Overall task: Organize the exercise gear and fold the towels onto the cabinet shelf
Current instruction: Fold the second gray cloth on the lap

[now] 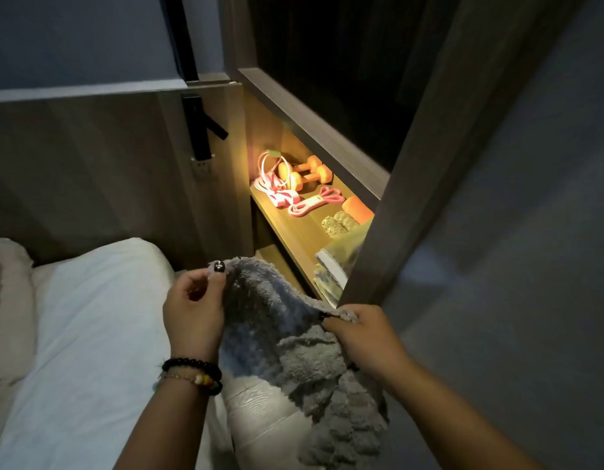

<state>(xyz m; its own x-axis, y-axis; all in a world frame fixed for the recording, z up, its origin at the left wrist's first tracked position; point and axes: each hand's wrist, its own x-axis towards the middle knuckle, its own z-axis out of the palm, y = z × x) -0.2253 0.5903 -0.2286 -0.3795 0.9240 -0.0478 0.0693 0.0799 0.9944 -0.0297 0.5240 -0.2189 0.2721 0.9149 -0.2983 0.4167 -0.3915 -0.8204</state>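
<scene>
Head view is showing the left hand (192,310) and right hand (358,337) each pinching the grey towel (293,334) edge, which is sagging and risking an uneven fold.

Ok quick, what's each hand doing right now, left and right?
Left hand: closed, pinching one edge of the grey towel.
Right hand: closed, pinching the towel's other edge.
</scene>
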